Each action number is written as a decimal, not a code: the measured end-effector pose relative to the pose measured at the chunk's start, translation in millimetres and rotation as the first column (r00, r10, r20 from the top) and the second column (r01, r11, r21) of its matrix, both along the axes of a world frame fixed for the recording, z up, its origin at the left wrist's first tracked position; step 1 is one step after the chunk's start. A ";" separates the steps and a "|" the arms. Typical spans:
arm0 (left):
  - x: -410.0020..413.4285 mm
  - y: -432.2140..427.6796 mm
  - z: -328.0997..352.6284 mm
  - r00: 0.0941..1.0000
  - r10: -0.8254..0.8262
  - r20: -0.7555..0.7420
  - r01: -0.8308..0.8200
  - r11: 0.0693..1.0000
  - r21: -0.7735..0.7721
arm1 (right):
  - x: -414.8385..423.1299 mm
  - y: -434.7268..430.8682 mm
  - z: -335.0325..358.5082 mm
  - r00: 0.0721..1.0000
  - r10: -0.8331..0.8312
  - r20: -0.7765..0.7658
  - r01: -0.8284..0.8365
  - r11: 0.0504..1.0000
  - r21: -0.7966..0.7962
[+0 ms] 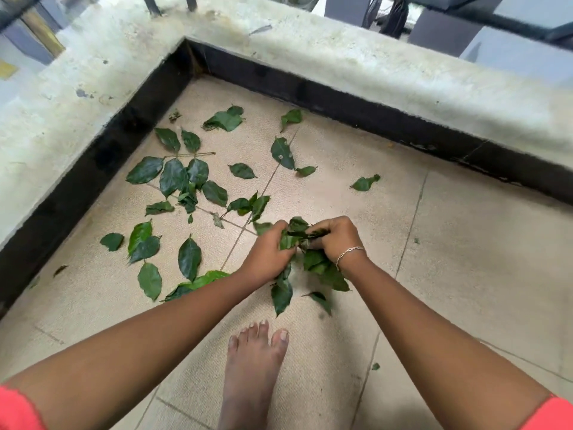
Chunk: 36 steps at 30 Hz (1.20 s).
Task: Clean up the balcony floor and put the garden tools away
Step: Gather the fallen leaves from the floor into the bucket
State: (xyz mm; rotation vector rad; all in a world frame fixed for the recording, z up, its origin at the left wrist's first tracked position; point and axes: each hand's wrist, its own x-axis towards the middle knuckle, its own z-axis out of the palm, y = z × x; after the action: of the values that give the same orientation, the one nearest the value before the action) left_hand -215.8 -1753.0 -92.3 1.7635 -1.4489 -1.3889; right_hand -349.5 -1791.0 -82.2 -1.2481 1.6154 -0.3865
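Several green leaves (173,175) lie scattered over the beige tiled balcony floor (449,243), mostly left of centre and towards the corner. Low over the middle of the floor, both my hands grip one bunch of gathered leaves (313,263). My left hand (266,252) curls round the bunch from the left. My right hand (336,237), a thin bracelet on its wrist, clutches it from the right. Some leaves hang down below the hands. A thin twig (189,154) lies among the far leaves. No garden tools are in view.
A low concrete parapet (341,66) with a black base band borders the floor on the left and far sides, meeting in a corner. Dark railing bars stand on top of it. My bare foot (251,377) stands on the tiles just behind the hands.
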 end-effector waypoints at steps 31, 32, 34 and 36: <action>-492.7 -55.4 184.0 0.670 -0.218 -0.710 0.277 0.960 -0.033 | -442.1 27.8 195.5 0.400 -0.829 0.390 0.916 0.373 -0.148; -513.5 -55.5 186.2 0.650 -0.216 -0.729 0.287 0.957 -0.028 | -458.7 28.6 199.5 0.369 -0.840 0.397 0.929 0.323 -0.182; -549.8 -58.9 188.8 0.634 -0.237 -0.736 0.340 0.940 -0.010 | -488.6 31.4 207.8 0.309 -0.848 0.430 0.947 0.230 -0.226; -577.3 -60.0 192.5 0.650 -0.302 -0.697 0.417 0.909 -0.005 | -518.1 34.6 210.2 0.284 -0.879 0.382 0.937 0.170 -0.305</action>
State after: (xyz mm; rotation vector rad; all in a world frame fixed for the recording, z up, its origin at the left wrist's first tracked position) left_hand -793.0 -1813.0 100.2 0.8380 -1.3031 -2.1225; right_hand -867.6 -1756.4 128.0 -0.3099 2.0929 -1.7278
